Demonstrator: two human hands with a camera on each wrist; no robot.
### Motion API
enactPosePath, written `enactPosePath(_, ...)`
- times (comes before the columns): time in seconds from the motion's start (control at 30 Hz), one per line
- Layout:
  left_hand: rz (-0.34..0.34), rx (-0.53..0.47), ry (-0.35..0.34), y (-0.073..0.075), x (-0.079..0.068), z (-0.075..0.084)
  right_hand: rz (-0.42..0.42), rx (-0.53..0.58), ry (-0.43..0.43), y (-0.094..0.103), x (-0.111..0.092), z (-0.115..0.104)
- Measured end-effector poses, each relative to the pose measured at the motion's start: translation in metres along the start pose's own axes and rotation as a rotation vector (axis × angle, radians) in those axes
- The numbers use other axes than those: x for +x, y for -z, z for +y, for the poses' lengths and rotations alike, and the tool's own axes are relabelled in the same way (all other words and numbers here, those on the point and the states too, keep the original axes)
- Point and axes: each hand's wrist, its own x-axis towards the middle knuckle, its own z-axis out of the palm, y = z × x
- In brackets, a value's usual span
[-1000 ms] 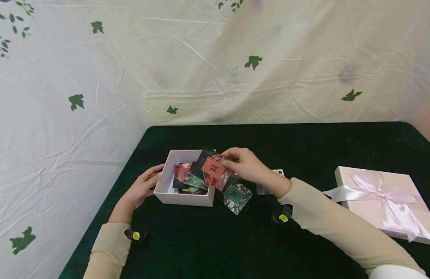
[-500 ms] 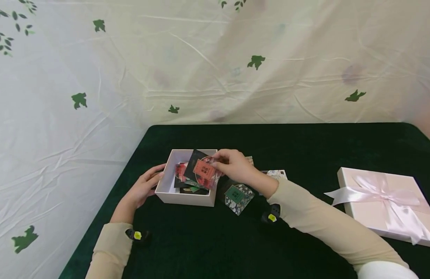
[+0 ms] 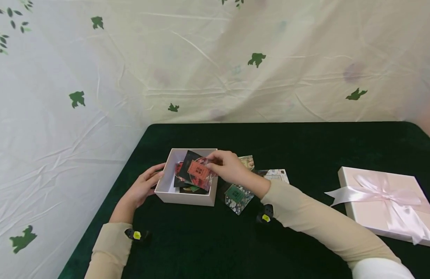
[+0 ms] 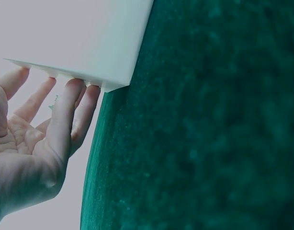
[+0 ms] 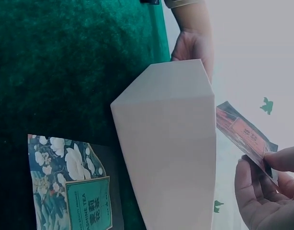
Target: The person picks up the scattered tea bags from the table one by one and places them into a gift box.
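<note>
My right hand (image 3: 230, 167) pinches a tea packet (image 3: 198, 170) with a red label between thumb and fingers, over the right part of an open white box (image 3: 185, 198). In the right wrist view, this packet shows above the box rim. Inside the box lie a red-and-black packet (image 3: 179, 179) and a dark packet with green (image 3: 187, 190), partly covered. My left hand (image 3: 143, 188) rests its fingers against the box's left side; in the left wrist view, the fingertips (image 4: 92, 91) touch the wall. A jasmine tea packet (image 5: 84, 206) with a green label lies right of the box.
Two more flowery packets, a yellowish one (image 3: 248, 161) and a pale one (image 3: 277, 175), lie behind the right forearm on the dark green tabletop (image 3: 201, 240). A pink flat box (image 3: 361, 213) with a ribbon bow stands at the right. A white patterned cloth (image 3: 201, 58) hangs behind.
My right hand has moved left with the red-labelled tea packet, from the box's right edge to over its inside. The packets behind the forearm show more. The left hand stays at the box.
</note>
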Motion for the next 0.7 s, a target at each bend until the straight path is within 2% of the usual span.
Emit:
enactPosePath(0.37, -0.005, -0.001, -0.032, 0.002, 0.002, -0.005, -0.057, -0.113, -0.005, -0.006, 0.003, -0.010)
enactPosePath(0.7, -0.008, -0.008, -0.017, 0.002, 0.004, -0.005, -0.102, -0.125, 0.015, -0.012, 0.005, -0.009)
